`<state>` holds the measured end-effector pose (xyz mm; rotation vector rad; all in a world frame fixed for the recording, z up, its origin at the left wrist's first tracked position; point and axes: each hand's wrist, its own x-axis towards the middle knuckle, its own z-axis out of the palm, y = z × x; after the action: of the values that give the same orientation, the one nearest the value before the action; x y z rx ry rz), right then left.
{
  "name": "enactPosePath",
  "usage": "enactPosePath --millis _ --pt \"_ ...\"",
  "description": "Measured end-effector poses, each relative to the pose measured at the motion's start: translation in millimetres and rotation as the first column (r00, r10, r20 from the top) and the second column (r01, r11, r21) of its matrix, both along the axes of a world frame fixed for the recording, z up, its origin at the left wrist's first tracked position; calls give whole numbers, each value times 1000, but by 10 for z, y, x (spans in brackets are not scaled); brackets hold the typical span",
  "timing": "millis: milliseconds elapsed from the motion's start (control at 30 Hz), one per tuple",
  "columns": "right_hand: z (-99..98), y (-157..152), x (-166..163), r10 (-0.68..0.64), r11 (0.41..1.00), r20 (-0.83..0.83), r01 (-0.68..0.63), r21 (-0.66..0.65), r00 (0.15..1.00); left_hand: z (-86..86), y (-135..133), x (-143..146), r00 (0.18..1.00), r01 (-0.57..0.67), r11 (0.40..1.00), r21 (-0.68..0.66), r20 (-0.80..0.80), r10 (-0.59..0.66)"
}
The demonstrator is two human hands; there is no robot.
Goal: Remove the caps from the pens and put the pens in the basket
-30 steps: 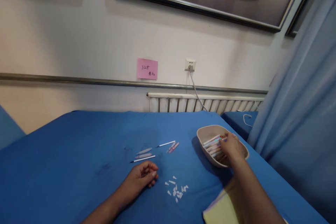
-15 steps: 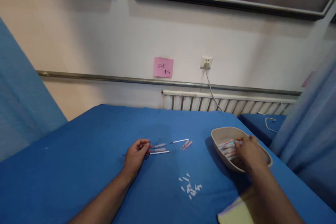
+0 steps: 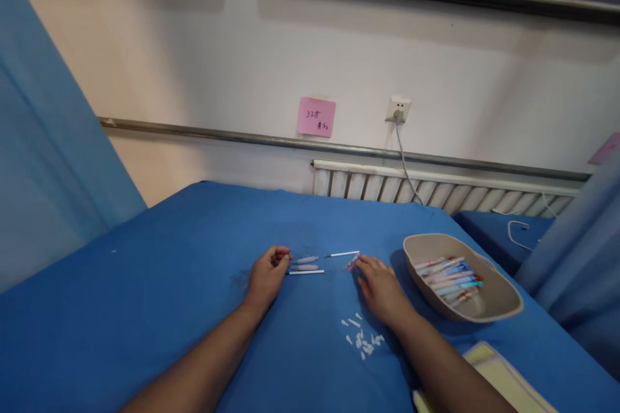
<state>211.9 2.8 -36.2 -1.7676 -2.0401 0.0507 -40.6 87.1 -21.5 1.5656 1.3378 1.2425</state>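
My left hand (image 3: 268, 274) rests on the blue cover with thumb and fingers pinched together at the left ends of slim pen barrels (image 3: 306, 267); what sits between the fingertips is hidden. Beside the barrels lies a white ink refill (image 3: 306, 272), and a second white refill (image 3: 343, 253) lies further right. My right hand (image 3: 382, 287) reaches in low from the right, thumb apart from the fingers. Its fingertips touch or hover at small pinkish pen parts (image 3: 352, 262), partly covering them. Small white pieces (image 3: 364, 343) lie scattered in front of the right hand.
A beige bowl (image 3: 504, 300) holding several pens (image 3: 450, 281) stands at right. A yellow cloth (image 3: 498, 377) lies near the front right. Behind the blue-covered bed (image 3: 194, 239) are a radiator (image 3: 372, 184) and a wall socket (image 3: 398, 110); blue curtains (image 3: 58, 116) hang at both sides.
My right hand has left the bowl and moved left to the pinkish pen parts, uncovering the pens in the bowl. The left hand stays by the barrels. The view has shifted slightly.
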Motion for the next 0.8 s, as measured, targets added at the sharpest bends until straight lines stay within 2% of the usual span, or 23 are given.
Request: enactPosePath --millis 167,467,700,800 --pt "-53 39 68 42 996 40 -39 -78 998 -19 -89 48 965 120 991 62 -240 -102" --pt "11 2 69 -41 996 59 46 -78 997 -7 -122 48 843 168 985 46 -525 -119" --pt "-20 8 147 -91 991 42 94 -94 995 13 -159 70 759 220 975 9 -630 -165" --pt "-21 5 148 -70 993 25 72 -96 997 22 -177 77 735 228 974 -11 -653 -179"
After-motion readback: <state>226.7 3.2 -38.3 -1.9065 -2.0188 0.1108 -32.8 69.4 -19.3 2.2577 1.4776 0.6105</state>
